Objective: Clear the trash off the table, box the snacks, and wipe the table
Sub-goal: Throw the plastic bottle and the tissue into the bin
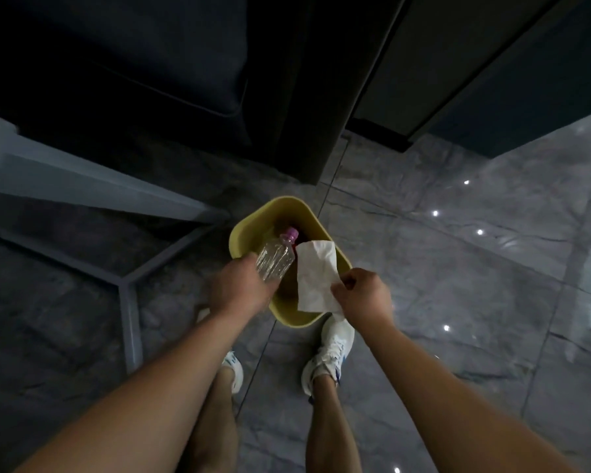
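A yellow trash bin stands on the floor just ahead of my feet. My left hand grips the base of a clear plastic bottle with a pink cap, held over the bin's opening with the cap pointing away from me. My right hand pinches the near corner of a white paper tissue, which hangs flat over the bin's right side. Something red shows inside the bin, mostly hidden by the bottle and tissue.
A grey metal table frame runs along the left, close to the bin. A dark sofa and a dark cabinet stand behind it. Glossy grey marble floor stretches to the right. My white shoes are just behind the bin.
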`<state>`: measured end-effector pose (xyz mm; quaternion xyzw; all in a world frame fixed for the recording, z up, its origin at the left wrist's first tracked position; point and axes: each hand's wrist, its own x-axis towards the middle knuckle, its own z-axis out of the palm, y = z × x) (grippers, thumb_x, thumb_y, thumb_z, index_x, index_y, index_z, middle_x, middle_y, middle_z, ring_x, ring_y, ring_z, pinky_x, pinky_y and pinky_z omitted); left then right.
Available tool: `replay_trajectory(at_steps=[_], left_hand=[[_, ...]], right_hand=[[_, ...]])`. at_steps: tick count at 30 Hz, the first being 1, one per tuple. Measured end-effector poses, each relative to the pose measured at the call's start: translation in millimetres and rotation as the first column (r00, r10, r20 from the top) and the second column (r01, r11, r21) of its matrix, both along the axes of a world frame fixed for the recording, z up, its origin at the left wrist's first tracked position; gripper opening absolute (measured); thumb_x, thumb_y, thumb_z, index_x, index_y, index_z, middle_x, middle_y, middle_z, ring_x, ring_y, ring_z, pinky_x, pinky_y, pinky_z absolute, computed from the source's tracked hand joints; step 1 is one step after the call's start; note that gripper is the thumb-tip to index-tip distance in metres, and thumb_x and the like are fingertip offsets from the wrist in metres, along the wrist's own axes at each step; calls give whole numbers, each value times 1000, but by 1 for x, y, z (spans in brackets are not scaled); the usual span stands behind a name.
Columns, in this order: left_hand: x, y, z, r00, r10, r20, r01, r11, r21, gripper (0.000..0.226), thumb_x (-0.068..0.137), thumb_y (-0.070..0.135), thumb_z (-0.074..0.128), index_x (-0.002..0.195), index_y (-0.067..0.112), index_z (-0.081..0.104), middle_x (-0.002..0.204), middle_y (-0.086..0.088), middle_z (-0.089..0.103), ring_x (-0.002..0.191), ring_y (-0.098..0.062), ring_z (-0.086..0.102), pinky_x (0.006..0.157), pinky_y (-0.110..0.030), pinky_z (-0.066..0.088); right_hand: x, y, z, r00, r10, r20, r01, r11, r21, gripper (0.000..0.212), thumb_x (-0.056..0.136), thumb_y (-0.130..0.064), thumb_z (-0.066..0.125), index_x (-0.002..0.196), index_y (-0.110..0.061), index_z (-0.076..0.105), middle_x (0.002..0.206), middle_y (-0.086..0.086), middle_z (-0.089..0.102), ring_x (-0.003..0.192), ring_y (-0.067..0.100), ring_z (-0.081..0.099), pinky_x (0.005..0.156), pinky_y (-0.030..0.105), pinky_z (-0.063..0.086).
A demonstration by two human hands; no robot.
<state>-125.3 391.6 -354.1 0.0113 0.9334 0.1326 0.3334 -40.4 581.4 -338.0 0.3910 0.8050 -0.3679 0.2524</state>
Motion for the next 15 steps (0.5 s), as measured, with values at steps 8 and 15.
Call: replay_trajectory(at_steps=[8, 15], left_hand=[[-10, 24, -78, 986, -162, -48, 157, 983, -95, 41, 78, 45, 70, 106, 19, 55, 107, -10, 65, 95, -34, 65, 66, -35, 40], [-14, 41, -102, 975, -220, -23, 212, 961, -177, 37, 82, 39, 71, 107, 19, 52, 107, -8, 58, 82, -25, 57, 58, -37, 39]], right_hand=[[-7, -10, -99, 996, 64, 59, -65, 998, 26, 8, 92, -19, 64, 88, -25, 68, 68, -12, 57, 59, 2, 56, 44, 15, 37], [-3, -18, -135, 994, 47, 99, -48, 999, 7, 29, 91, -11, 65, 75, -32, 55, 68, -8, 61, 58, 4, 59, 42, 13, 35]])
